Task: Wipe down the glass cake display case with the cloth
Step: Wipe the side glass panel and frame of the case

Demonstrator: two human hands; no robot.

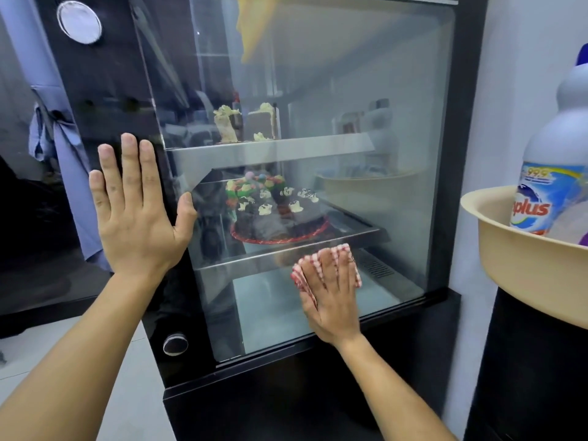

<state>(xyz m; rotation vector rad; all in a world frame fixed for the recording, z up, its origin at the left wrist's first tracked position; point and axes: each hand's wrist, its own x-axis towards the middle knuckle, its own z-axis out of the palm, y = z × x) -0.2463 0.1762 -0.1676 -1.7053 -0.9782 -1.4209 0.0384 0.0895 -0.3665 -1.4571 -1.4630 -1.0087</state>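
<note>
**Low on the glass: cloth pressed flat under the right hand**

Low on the front glass (366, 154) of the case (467, 154), a red-and-white checked cloth (345, 251) lies flat against the pane, just below the edge of the lower shelf (359, 233). The right hand (331, 300) presses it there with straight, closed-up fingers pointing upward; the cloth shows above and to either side of the fingertips.

The left hand (136, 214) is spread flat, fingers straight, on the case's black left side, its thumb reaching the corner where the glass begins.

Behind the pane, a dark cake (273, 214) with white dabs and coloured decorations sits on a red board on the lower shelf. Cake slices (245, 125) with pale icing stand on the upper shelf (270, 148).

Right of the case, a beige basin (521, 265) rests on a black stand and holds a white bottle (556, 154) with a blue label. A blue garment (60, 148) hangs at far left.
</note>
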